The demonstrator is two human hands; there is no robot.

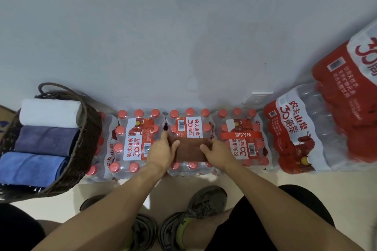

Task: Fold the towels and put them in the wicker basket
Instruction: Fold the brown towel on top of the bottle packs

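A brown towel [189,149], folded into a small rectangle, lies on top of the middle pack of water bottles [188,126]. My left hand [163,150] grips its left end and my right hand [217,152] grips its right end, thumbs on top. At the far left stands the dark wicker basket [85,140]. Inside it lie three folded towels side by side: a white towel [49,112], a dark blue towel [44,140] and a lighter blue towel [30,166].
Shrink-wrapped packs of red-capped water bottles line the grey wall: a left pack [134,140], a right pack [242,138] and larger stacked packs [306,128] at the far right. My shoes [204,204] stand on the pale floor below. A wall socket [257,97] sits low on the wall.
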